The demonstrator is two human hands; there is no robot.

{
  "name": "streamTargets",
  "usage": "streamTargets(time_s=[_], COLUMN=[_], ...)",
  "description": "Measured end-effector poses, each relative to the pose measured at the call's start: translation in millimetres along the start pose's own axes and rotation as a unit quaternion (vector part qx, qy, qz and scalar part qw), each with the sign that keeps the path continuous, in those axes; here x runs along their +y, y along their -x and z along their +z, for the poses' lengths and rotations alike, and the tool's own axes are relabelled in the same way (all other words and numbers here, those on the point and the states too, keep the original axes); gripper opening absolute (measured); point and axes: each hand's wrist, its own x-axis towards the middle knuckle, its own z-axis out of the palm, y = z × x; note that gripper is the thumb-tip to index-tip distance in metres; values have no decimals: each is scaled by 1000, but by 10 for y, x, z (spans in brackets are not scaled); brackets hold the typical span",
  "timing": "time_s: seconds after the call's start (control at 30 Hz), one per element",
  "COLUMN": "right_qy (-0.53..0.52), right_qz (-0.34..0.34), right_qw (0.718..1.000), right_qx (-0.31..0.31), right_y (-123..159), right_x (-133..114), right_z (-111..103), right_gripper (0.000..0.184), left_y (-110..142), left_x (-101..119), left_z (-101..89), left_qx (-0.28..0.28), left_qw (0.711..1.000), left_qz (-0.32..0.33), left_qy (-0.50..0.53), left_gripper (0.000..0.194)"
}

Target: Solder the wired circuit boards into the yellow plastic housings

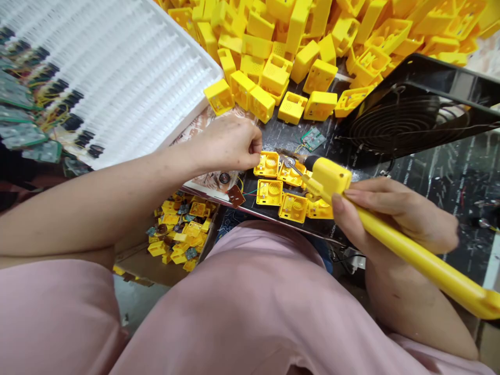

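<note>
Work surface: dark and glossy, with pale printed marks; this tabletop (437, 182) has a patterned sheet (201, 125) on its left side
Room around it: a white ridged tray (128, 67) at upper left, wired green boards (19, 99) along its outer side, heaped yellow cases (273, 73) at the top, a black fan (390, 122) at right; lower down, a cardboard box (136, 260) of yellow parts and small boards
Right hand (394, 211): closed around the yellow-handled tool (422, 255), its metal end over the open yellow housings (269, 192)
Left hand (240, 148): fingers curled in, thumb and fingertips drawn together beside the upper left housing — whether anything thin is pinched, I cannot tell
Open housings: in two uneven rows near the front edge; a green circuit board (313, 138) lies beyond them, a brown board (236, 196) with wires to their left
Hard to make out: the tool's tip, blurred among the housings; the rightmost housings, partly behind the tool and right hand
Cut off: the tool's rear end, the fan and the heap, all at the picture's edges
</note>
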Motion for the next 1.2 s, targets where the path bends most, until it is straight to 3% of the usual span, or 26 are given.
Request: streamTargets(time_s=[0.13,0.3,0.37,0.47,0.63,0.7,0.8,0.87,1.07,1.2], right_qy=[-28,-12,-15,-42,-65,-46,-29,-32,-4,-10], right_qz=[-5,22,31,26,37,46,51,42,13,-10], right_qw=[998,997,996,993,989,993,997,997,1000,1000], right_qx=[61,77,79,104,125,102,54,55,23,-3], right_y=[25,84,99,88,84,112,156,163,39,-19], right_x=[11,19,15,-5,-11,4,43,71,87,114], right_z=[28,50,63,86,83,67,32,5,-53,-120], right_gripper=[19,55,53,34,22,26,47,56,30,30], left_y=[-3,-5,31,162,391,390,318,280,344,402], left_x=[8,-39,-50,-54,-89,-119,-161,-173,-112,-100], left_z=[-27,29,36,-6,-16,46,141,173,166,165], left_qx=[-16,5,15,17,57,69,76,70,70,60], left_qw=[1000,1000,1000,999,988,985,987,990,994,992], left_qz=[-10,12,20,4,-6,5,32,46,49,24], left_qy=[-9,-4,6,30,140,158,135,114,73,106], left_gripper=[26,27,27,38,50,51,43,37,36,35])
